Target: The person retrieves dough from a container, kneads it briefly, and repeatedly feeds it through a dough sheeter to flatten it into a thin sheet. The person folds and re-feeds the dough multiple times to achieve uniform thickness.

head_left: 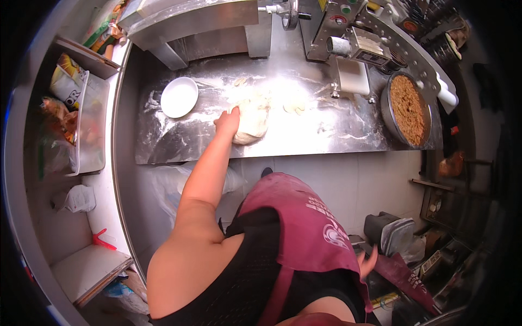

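Observation:
A pale lump of dough (251,124) lies on the floured steel worktop (195,134), near its front edge. My left hand (227,121) is against the dough's left side, with the thumb at the dough's edge. The other fingers are curled and partly hidden, so whether they grip is unclear. Low on the right, my right hand (368,262) is beside the maroon apron (301,220), slightly blurred, with fingers apart and nothing seen in it. Smaller dough pieces (294,106) lie to the right of the lump, in strong glare. A white bowl (179,98) stands to the left.
A metal bowl of crumbly brown filling (408,110) stands at the worktop's right end. Behind are a steel machine with a handwheel (290,15) and another with a roller (352,76). Shelves with a plastic bin (91,126) line the left. A grey bin (379,228) stands lower right.

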A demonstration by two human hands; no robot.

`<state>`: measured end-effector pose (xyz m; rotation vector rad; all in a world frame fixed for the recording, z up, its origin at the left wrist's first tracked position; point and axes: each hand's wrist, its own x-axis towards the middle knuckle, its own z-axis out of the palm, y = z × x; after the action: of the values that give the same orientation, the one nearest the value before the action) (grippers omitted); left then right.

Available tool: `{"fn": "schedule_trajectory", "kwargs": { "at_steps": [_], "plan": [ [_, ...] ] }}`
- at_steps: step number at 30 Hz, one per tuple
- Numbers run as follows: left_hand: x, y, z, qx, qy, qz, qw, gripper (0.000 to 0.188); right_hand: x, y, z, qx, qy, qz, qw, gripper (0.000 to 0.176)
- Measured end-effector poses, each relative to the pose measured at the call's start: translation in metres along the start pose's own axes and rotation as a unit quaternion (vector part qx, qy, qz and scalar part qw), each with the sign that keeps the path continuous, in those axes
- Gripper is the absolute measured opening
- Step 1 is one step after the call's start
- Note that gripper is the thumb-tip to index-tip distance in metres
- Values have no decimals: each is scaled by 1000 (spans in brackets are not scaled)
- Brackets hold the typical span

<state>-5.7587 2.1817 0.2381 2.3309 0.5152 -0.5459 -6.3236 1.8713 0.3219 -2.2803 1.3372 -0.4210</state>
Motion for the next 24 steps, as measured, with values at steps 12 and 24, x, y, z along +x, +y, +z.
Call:
{"fn": "schedule_trajectory", "kwargs": {
  "at_steps": [12, 24],
  "plan": [
    [-6, -36, -7, -604, -243, -52, 757, 65, 234, -350, 346, -107, -369, -221, 897, 74],
    [-12, -12, 33, -597, -64, -209, 772, 64, 175, -462, 423, 128, -589, -71, 795, 90]
  ]
}}
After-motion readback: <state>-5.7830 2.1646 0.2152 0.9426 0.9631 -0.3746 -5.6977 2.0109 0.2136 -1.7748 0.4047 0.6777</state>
